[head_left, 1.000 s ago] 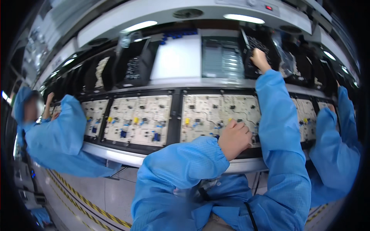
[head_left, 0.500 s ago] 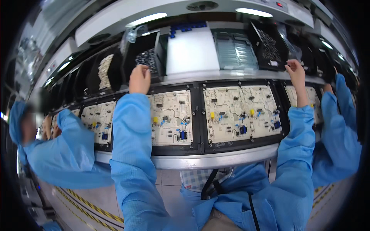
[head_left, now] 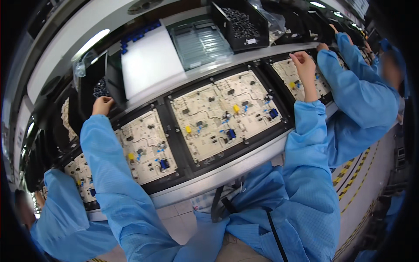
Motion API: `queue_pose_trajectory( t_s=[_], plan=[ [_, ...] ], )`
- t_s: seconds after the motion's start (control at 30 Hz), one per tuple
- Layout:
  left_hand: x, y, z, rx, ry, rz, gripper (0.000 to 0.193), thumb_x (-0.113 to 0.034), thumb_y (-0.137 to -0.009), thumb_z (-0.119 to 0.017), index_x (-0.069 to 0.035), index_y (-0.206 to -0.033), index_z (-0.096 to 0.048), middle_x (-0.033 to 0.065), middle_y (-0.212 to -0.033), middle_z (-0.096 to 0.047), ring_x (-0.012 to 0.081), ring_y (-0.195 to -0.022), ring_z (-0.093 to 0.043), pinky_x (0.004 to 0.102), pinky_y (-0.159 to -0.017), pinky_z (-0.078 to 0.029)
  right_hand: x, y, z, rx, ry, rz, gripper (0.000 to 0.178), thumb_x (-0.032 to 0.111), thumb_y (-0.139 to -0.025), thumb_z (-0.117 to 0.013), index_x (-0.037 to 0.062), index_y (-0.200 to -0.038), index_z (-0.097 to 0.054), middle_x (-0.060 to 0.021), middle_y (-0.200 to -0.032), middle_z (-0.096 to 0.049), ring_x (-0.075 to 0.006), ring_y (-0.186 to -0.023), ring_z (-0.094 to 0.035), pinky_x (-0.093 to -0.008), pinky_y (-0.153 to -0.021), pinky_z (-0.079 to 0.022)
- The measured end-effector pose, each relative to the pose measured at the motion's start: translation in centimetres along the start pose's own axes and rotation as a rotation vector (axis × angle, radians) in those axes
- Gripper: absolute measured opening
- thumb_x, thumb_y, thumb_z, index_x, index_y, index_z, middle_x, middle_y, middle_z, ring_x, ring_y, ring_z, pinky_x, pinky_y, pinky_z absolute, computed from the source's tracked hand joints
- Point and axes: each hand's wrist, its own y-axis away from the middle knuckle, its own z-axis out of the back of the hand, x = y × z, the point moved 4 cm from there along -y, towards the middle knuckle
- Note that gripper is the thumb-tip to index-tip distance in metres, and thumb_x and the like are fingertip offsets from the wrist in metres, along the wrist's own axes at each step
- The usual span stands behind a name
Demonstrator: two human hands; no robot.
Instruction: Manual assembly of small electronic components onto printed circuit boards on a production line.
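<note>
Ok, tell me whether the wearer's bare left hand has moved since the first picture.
Yes, leftward: the left hand was right of the flat white rectangular panel, now left of it.

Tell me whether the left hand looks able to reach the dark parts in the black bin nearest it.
Probably yes: the left hand is at the front of the black bin, and nothing visible stands between it and the dark parts.

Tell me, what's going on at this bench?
A person's left hand is at the front of a black bin of small dark parts, its grip unclear. The right hand is in front of the right-hand circuit board, thumb and finger close together; whether they hold anything is unclear. The middle board, with yellow parts and blue parts, sits in a black frame.
</note>
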Motion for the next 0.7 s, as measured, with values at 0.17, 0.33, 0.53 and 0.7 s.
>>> queue_pose_trajectory(
  t_s=[0.17, 0.33, 0.53, 0.7],
  plan=[
    [-0.1, 0.9, 1.2, -0.096, 0.074, 0.037, 0.023, -0.015, -0.075, -0.070, -0.001, -0.092, -0.070, 0.0111, -0.084, -0.070, 0.0170, -0.076, -0.067, 0.0296, -0.072, -0.050, -0.5, -2.0, 1.1, 0.283, 0.210, 0.002, 0.013, 0.011, -0.076, -0.069, 0.0008, -0.083, -0.064, -0.0068, -0.067, -0.063, -0.0132, -0.064, -0.059, -0.0256, -0.059, -0.047],
    [-2.2, 2.8, 2.6, -0.296, -0.057, 0.042, 0.021, -0.010, -0.073, -0.071, -0.001, -0.092, -0.070, 0.0117, -0.085, -0.070, 0.0193, -0.078, -0.068, 0.0297, -0.074, -0.052, -4.0, -3.9, -0.2, 0.509, 0.163, 0.157, 0.011, 0.004, -0.072, -0.066, -0.0007, -0.082, -0.065, -0.0098, -0.069, -0.064, -0.0163, -0.064, -0.061, -0.0282, -0.063, -0.049],
    [-3.7, 3.2, 2.0, -0.414, -0.065, 0.084, 0.018, -0.008, -0.075, -0.070, -0.002, -0.091, -0.070, 0.0115, -0.085, -0.070, 0.0197, -0.080, -0.068, 0.0300, -0.075, -0.052, -6.0, -3.9, 0.8, 0.579, 0.130, 0.101, 0.014, 0.006, -0.069, -0.070, -0.0021, -0.079, -0.065, -0.0106, -0.067, -0.063, -0.0177, -0.062, -0.060, -0.0289, -0.059, -0.048],
    [-0.3, 2.5, 2.5, -0.598, -0.147, 0.053, 0.019, -0.015, -0.081, -0.065, -0.005, -0.096, -0.069, 0.0110, -0.091, -0.069, 0.0223, -0.085, -0.066, 0.0323, -0.076, -0.051, -6.6, -4.4, 0.5, 0.504, 0.330, 0.381, 0.012, 0.014, -0.064, -0.072, 0.0059, -0.073, -0.068, -0.0145, -0.078, -0.064, -0.0313, -0.085, -0.059, -0.0401, -0.074, -0.048]
  ],
)
